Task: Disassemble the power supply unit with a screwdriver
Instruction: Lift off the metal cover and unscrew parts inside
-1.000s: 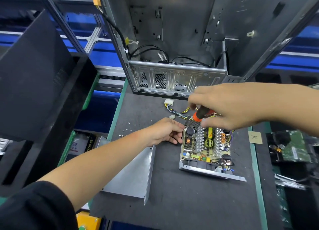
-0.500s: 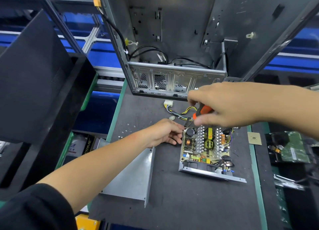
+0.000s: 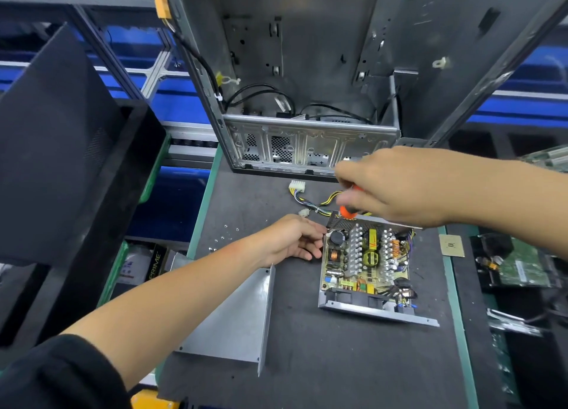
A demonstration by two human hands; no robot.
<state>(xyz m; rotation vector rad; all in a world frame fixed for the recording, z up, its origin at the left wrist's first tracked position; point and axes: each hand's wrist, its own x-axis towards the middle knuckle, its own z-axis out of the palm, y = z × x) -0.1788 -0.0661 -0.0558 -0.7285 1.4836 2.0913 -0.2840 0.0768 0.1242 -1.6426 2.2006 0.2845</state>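
Already well along: cover [image 3: 233, 325] off and lying on the mat [image 3: 338, 371] left of the PSU [image 3: 365, 264], a few loose screws [image 3: 224, 233] scattered near the mat's left edge, board [image 3: 368, 255] fully exposed but seated in its metal tray. Left to do, at a guess: back out the remaining board screws, lift the board free, deal with the fan and the wiring. PSU sitting mid-mat, just in front of the gutted case [image 3: 307, 126], with its cable bundle [image 3: 316, 202] and white plugs trailing toward the case. Open on top, showing 2 rows of finned silver heatsinks, a black capacitor at the far-left corner, copper-wound coils, a yellow component in the middle, dark parts and tangled wires along the near wall; far wall perforated. Right hand [image 3: 396, 187] wrapped around the orange handle of the screwdriver [image 3: 349, 210], poised over the far-left corner of the unit; tip hidden, so unclear whether seated in a screw. Left hand [image 3: 289, 239] resting on the mat with fingers loosely bent against the unit's left wall, seemingly steadying it, clasping nothing clearly. Off to the right, a small square chip [image 3: 451, 245] and another green board [image 3: 522, 267].
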